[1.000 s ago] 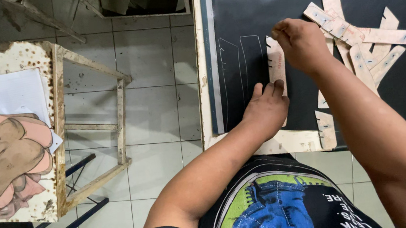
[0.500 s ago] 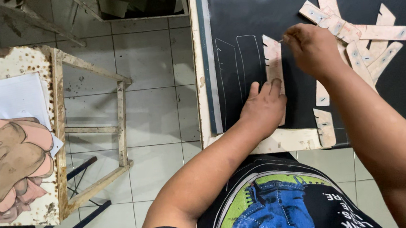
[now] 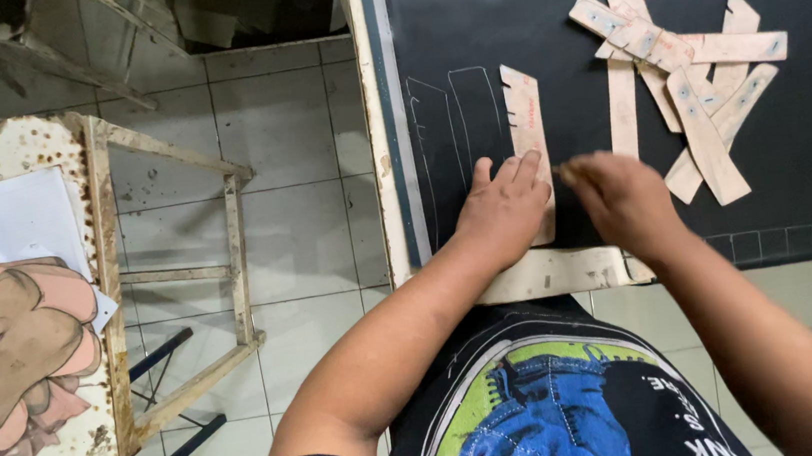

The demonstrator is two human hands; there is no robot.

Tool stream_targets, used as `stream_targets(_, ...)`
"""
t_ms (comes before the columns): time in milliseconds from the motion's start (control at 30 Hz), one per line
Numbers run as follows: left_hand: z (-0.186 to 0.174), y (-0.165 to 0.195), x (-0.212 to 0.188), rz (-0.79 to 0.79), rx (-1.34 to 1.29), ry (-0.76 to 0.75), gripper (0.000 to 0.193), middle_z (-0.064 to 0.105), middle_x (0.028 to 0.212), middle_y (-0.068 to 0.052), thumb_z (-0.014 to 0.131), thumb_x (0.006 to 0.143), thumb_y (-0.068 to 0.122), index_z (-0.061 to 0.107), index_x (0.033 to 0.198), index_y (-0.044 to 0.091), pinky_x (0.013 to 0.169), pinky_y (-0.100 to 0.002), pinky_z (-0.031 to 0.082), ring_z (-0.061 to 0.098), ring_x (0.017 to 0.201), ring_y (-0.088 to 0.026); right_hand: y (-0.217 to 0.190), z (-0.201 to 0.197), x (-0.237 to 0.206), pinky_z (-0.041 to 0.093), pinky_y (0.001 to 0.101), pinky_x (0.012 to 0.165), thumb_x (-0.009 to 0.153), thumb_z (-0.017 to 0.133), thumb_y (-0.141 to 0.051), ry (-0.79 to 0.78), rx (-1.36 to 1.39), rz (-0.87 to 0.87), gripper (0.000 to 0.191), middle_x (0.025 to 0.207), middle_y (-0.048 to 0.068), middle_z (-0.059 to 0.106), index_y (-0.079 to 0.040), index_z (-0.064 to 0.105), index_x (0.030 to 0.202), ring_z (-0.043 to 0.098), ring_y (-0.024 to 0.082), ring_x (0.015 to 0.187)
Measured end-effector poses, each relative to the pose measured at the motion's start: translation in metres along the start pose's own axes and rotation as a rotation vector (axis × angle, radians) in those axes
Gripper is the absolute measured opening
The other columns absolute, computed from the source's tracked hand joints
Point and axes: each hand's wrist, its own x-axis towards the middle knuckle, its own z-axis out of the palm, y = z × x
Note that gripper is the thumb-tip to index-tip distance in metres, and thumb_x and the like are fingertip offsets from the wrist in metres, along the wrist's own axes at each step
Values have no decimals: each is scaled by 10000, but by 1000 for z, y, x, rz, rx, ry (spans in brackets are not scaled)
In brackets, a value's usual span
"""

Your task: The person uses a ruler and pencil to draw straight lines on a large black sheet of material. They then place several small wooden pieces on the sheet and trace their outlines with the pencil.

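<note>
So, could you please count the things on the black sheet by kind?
Tan card template strip under the left hand, standing alone: 1
Tan card strips in the loose pile: about 8; overlaps hide some
Chalk outlines drawn on the black sheet: 2
Hands, with the right hand: 2
Total: about 13

no packages, labels, signs, screens
</note>
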Motion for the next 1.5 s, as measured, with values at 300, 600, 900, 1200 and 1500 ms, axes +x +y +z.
stream_targets(300,1,-4,1,3,-43,7,182,505,1484,-149,591,887,127,697,1034,110,1131,-570,287,494,1338,-268,-21,-1,-74,549,446,964,943,704,-111,-6,123,11,117,938,131,722,-55,722,1043,694,362,951)
stream_targets(600,-13,-9,7,-3,-59,-23,324,521,1406,-87,800,719,168,717,1030,132,1157,-657,243,426,1409,-286,-21,0,-81,535,453,1042,944,696,-111,-33,155,34,121,1009,119,754,-39,717,1039,709,334,946)
stream_targets(900,-18,-15,10,-30,-105,0,478,550,1377,-8,868,666,201,712,1112,133,1125,-612,278,470,1364,-196,-30,10,-72,540,454,1042,924,703,-108,-118,230,-47,124,984,108,746,-65,708,1040,703,323,956)
stream_targets(1200,-12,-24,15,-106,-222,13,190,638,1332,19,594,879,135,779,894,174,1155,-609,224,509,1334,-148,-33,13,-61,546,461,981,912,716,-109,-101,176,-97,150,989,126,737,-73,717,1058,690,354,990)
stream_targets(1500,-11,-36,22,-129,-264,-24,223,684,1277,66,584,892,91,777,848,192,1144,-631,252,571,1281,-125,-27,18,-6,542,468,982,961,717,-86,55,66,-137,90,938,121,704,-45,708,1040,679,342,915)
